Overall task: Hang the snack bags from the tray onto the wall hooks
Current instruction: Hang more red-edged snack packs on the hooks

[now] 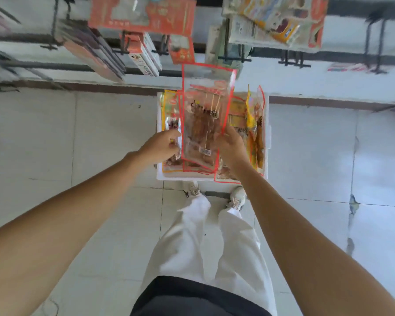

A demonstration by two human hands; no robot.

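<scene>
pale tiled floor (78, 137) under a white wall (328, 85) with dark rails, seen from above. white tray (180, 178) sits on the floor against the foot of the wall, just ahead of the person's shoes (237, 198). tray is packed with loose bags (257, 135): yellow ones stand along its right edge, a yellow-green one lies at its left edge. clear red-edged snack bag (203, 115) is lifted over the middle of the tray, roughly upright, its top reaching past the tray's far edge. brown skewered food shows through it, barcode near its bottom. right hand (232, 149) grips the snack bag at its lower right edge, fingers wrapped on it. left hand (161, 145) is at the snack bag's lower left edge, over the tray's left side, fingers curled. cannot tell if it pinches that bag, one beneath it, or nothing. hooks (294, 62) stick out of the wall above the tray. hung packs (144, 14), orange and white, blurred, fill the upper rows. white trousers (205, 242) and both bare forearms fill the near part of the view.
</scene>
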